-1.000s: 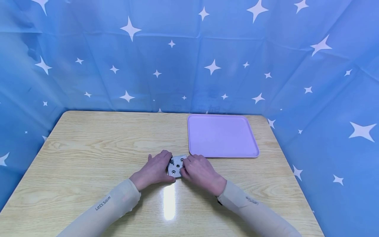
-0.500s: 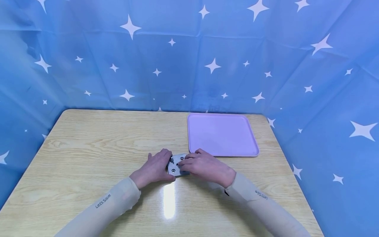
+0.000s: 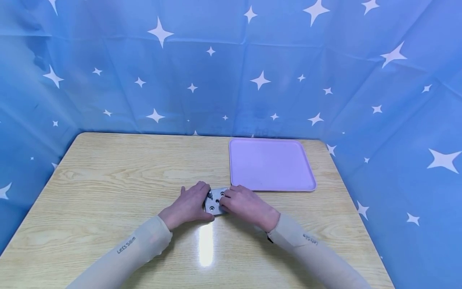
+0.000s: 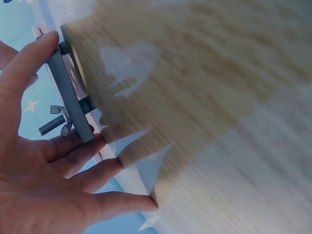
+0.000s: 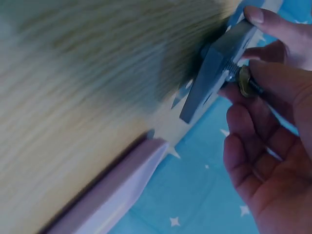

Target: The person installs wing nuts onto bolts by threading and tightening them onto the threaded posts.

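Note:
A grey metal plate (image 3: 214, 204) with round holes stands low on the wooden table between the hands. The left hand (image 3: 188, 204) grips its left side, with thumb and forefinger at opposite ends. In the left wrist view, short feet lift the plate (image 4: 68, 92) off the table, and a wing nut (image 4: 65, 120) sits on a threaded bolt (image 4: 50, 126). Over the plate's right part, the right hand (image 3: 249, 206) pinches a brass-toned nut (image 5: 244, 81) on a second bolt, between thumb and finger. The fingers partly cover that nut, so its full shape is hidden.
A shallow purple tray (image 3: 270, 164) lies at the table's back right, just beyond the right hand. Blue cloth (image 3: 216, 92) with white stars hangs behind and beside the wooden table (image 3: 126, 172).
The right hand spreads its fingers and shifts right half a second ago, then draws them together again over the plate's right part. The left hand and plate stay put.

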Available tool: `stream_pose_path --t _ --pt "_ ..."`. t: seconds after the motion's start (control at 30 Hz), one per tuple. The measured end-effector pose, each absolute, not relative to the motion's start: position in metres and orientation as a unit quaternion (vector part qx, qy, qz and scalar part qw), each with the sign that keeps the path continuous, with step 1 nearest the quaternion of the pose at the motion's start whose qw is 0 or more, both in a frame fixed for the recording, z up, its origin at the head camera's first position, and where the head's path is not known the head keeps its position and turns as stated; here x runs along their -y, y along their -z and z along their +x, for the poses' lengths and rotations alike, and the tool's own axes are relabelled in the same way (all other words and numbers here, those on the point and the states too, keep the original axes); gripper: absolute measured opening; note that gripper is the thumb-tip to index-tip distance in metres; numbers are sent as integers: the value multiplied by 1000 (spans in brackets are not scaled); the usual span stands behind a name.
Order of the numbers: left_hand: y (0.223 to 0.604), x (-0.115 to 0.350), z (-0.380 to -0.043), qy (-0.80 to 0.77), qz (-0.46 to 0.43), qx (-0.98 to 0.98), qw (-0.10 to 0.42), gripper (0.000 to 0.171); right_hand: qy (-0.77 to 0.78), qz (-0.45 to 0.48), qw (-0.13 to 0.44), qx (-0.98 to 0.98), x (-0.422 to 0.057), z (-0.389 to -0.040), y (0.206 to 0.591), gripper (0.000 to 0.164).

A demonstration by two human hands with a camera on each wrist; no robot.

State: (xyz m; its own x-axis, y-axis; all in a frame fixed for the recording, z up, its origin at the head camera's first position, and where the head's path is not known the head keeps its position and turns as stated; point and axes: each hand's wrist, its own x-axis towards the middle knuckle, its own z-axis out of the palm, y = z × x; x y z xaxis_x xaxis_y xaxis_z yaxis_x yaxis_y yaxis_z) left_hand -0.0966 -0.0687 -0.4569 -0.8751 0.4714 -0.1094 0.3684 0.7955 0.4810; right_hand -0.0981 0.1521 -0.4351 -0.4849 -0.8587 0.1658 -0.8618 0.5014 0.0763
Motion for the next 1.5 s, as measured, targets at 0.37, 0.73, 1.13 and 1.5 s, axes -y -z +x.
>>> stream_pose_path --t 0.37,0.73,1.13,1.5 --pt "457 68 -95 -230 223 -941 109 69 -67 426 61 900 -143 -90 442 13" --pt "455 70 -95 -229 229 -940 107 70 7 508 43 860 -160 -97 420 40" --pt "455 69 -97 -228 224 -941 113 72 80 558 84 822 -160 -103 418 13" --pt "457 69 -96 -230 222 -940 118 71 16 467 124 875 -150 -93 439 11"
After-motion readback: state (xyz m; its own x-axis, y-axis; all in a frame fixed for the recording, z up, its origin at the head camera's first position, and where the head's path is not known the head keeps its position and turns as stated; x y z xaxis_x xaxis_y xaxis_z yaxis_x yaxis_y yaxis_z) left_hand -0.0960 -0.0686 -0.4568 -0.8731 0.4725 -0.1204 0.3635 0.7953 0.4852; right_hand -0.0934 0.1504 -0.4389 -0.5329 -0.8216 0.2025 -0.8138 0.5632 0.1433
